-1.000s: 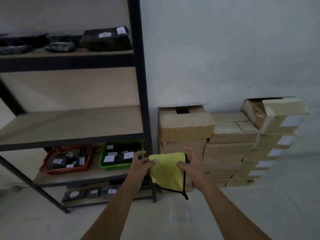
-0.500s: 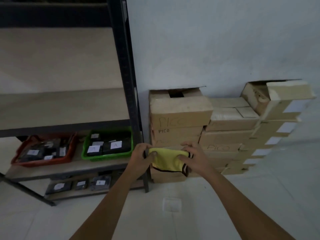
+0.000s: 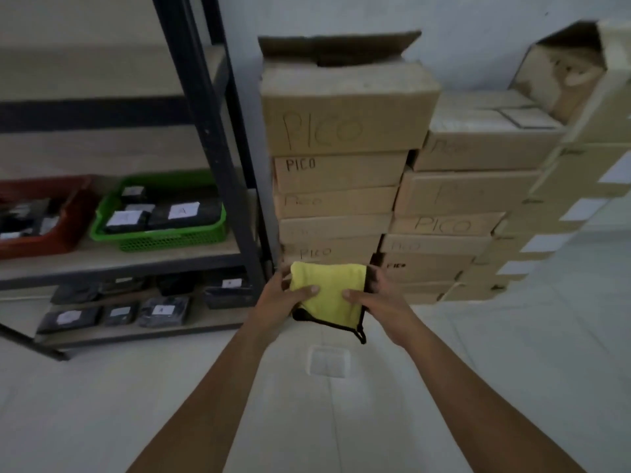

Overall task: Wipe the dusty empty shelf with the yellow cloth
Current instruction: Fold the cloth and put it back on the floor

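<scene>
A: Head view: what are the hands doing?

B: Both are clamped on the yellow cloth (image 3: pixel 329 295). The left hand (image 3: pixel 283 300) pinches its edge at nine o'clock, the right hand (image 3: pixel 377 302) the edge at three o'clock, thumbs on top. The cloth is folded over, a black-trimmed corner hanging toward five o'clock.

A: And the empty shelf?

B: Up at ten o'clock from the hands: a bare board (image 3: pixel 102 71) in the black rack, well apart from the cloth. Below it sits a green basket (image 3: pixel 164 238) beside a red tray (image 3: pixel 51 240). Cardboard boxes (image 3: pixel 345 121) stack at twelve o'clock.

A: So which step is this?

B: I'd say readying the cloth; no wiping yet. Next calls for lifting the pad up-left, clearing the rack's post (image 3: pixel 205 131), and pressing it flat onto the board.
</scene>
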